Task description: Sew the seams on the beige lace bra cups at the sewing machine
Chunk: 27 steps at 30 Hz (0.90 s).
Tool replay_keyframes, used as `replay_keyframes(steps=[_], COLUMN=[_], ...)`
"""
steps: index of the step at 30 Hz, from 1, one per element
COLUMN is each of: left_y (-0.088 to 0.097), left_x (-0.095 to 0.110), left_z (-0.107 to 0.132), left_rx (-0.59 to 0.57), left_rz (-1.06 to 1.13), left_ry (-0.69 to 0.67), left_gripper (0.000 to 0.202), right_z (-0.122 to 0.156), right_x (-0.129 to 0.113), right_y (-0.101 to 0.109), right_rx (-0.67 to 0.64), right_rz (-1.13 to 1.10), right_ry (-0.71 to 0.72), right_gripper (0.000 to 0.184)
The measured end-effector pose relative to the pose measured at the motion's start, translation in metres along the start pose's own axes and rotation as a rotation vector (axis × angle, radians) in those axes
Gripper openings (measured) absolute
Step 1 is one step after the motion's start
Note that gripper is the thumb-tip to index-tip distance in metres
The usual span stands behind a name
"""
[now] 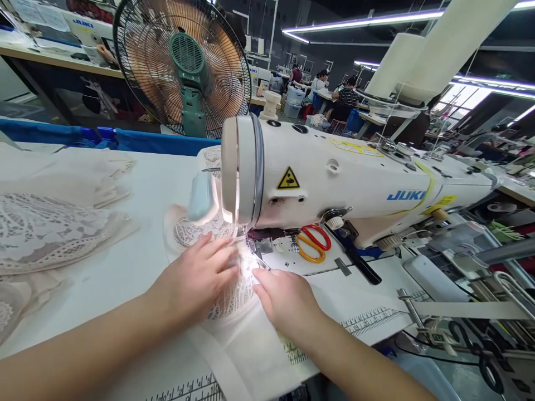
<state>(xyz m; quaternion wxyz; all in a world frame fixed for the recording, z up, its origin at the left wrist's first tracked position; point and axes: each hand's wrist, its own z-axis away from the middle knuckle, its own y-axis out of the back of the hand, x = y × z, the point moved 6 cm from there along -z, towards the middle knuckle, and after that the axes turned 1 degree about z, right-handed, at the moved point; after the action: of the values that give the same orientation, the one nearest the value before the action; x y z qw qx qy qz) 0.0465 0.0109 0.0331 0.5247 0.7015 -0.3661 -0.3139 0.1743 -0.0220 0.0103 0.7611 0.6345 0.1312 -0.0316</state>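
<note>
A pale lace garment piece [236,298] lies under the needle area of a white JUKI sewing machine [334,167]. My left hand [198,275] rests flat on the lace, fingers stretched toward the needle. On the other side, my right hand [286,298] has thumb and fingers pressed together at the fabric's right edge, close to the presser foot; what is pinched there is mostly hidden. A light cloth strip [223,365] trails from the piece toward the front edge. Lamp light falls on the lace at the needle.
Stacked lace pieces [50,228] lie at the left of the table. Scissors with red and orange handles [313,243] sit beside the machine bed. A large fan [184,67] stands behind. Printed ruler tape [371,320] runs along the front. Other people work far off.
</note>
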Motion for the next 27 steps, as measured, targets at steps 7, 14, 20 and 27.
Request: replay_keyframes(steps=[7, 14, 20, 27], left_y=[-0.016, -0.020, -0.024, -0.030], left_x=[0.002, -0.017, -0.036, -0.055], left_z=[0.024, 0.016, 0.010, -0.004], left_rx=[-0.161, -0.198, -0.226, -0.309], left_rz=[0.075, 0.145, 0.161, 0.177], left_ry=[0.144, 0.210, 0.304, 0.283], left_gripper=[0.069, 0.065, 0.062, 0.063], right_z=[0.023, 0.012, -0.004, -0.013], right_x=[-0.002, 0.002, -0.001, -0.011], right_y=[-0.006, -0.001, 0.013, 0.020], right_rx=[-0.026, -0.142, -0.307, -0.519], right_rz=[0.095, 0.105, 0.134, 0.241], right_ry=[0.179, 0.172, 0.089, -0.032], right_gripper=[0.030, 0.053, 0.060, 0.083])
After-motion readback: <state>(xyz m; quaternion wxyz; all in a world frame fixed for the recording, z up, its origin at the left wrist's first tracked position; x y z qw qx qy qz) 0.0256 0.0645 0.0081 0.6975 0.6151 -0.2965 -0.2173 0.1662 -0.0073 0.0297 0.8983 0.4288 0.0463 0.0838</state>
